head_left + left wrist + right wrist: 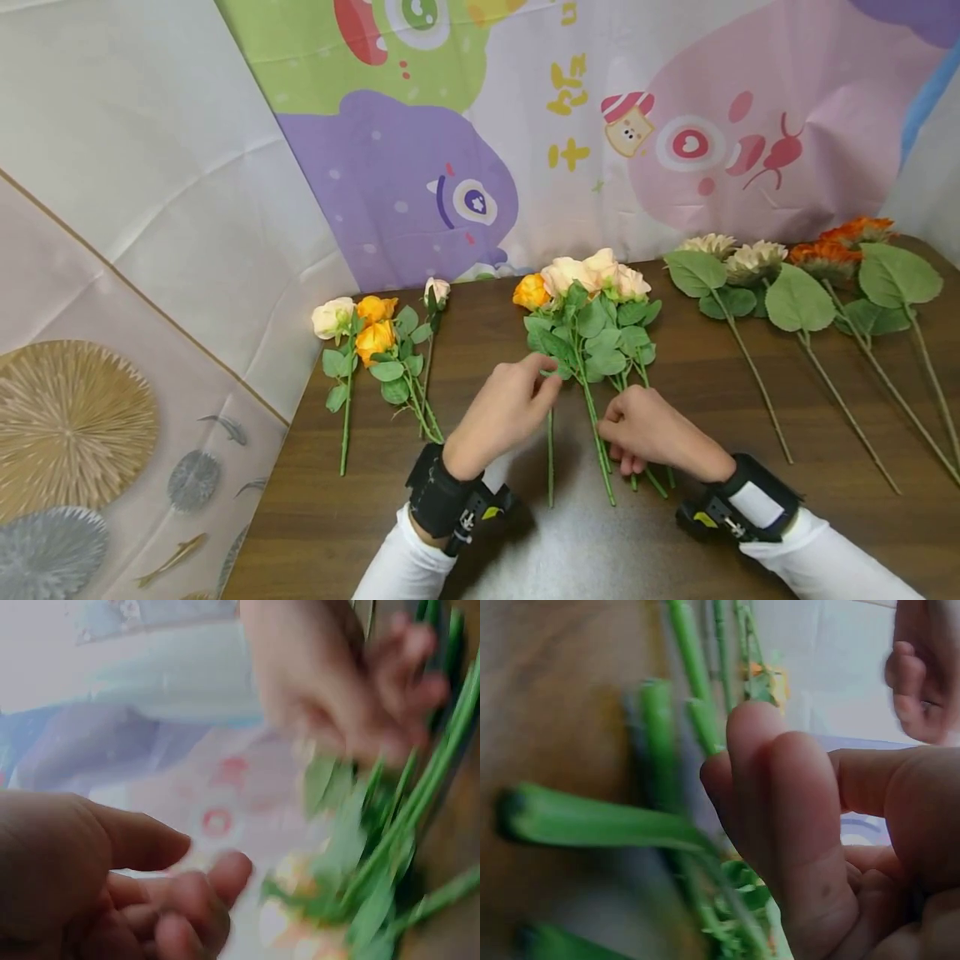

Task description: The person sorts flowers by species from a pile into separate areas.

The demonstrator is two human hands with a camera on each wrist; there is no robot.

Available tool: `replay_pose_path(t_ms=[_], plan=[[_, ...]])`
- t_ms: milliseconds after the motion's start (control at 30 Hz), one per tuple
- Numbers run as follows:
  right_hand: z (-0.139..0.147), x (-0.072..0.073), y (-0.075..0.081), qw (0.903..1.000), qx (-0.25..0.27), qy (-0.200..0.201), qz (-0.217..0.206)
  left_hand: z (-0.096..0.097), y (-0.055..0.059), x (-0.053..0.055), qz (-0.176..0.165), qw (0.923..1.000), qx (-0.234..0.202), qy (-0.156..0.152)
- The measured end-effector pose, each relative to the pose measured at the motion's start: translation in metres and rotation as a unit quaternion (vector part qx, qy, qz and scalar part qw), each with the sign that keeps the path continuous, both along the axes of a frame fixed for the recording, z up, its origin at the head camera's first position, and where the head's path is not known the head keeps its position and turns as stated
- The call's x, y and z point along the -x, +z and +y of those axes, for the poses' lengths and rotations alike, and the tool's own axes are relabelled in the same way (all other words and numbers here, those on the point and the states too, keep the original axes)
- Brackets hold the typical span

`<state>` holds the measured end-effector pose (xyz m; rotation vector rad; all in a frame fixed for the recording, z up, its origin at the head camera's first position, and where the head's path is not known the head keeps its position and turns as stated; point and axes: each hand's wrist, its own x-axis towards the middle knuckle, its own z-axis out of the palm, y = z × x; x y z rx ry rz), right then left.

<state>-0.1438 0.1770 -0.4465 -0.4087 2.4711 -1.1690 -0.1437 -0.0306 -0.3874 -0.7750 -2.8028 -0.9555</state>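
Several artificial roses with green stems lie in a middle bunch, with pale peach blooms (570, 277) and an orange rose (532, 292) at its left. My right hand (651, 427) is at the lower stems (594, 417), its thumb and index finger pinching there. In the right wrist view its curled fingers (802, 817) partly hide the stems. My left hand (510, 408) hovers beside the bunch's leaves, fingers loosely bent. The left wrist view shows a gap between its thumb and fingertips (229, 877), with nothing in it.
On the left lie a cream rose (332, 318), orange roses (375, 340) and a pale pink bud (437, 292). At the right are cream flowers (753, 262) and orange flowers (825, 257) with long stems on the brown table (300, 517). A cartoon-printed cloth (570, 192) hangs behind.
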Motion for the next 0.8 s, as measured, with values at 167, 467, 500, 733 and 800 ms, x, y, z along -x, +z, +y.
replay_pose_path(t_ms=[167,467,500,733,800], plan=[[0.000,-0.004,0.016,0.9993,0.012,0.008,0.035,-0.045,0.002,0.018,-0.012,0.9846,0.099,0.143],[0.000,-0.017,0.035,0.9972,0.025,0.027,0.064,-0.099,-0.038,0.047,-0.099,0.9272,0.207,0.296],[0.000,-0.019,0.035,0.9969,0.026,0.032,0.068,-0.100,-0.041,0.048,-0.107,0.9242,0.212,0.299],[-0.002,-0.020,0.040,0.9956,0.030,0.044,0.077,-0.104,-0.054,0.054,-0.095,0.9125,0.247,0.312],[-0.001,-0.020,0.041,0.9954,0.032,0.046,0.077,-0.103,-0.057,0.056,-0.088,0.9095,0.254,0.317]])
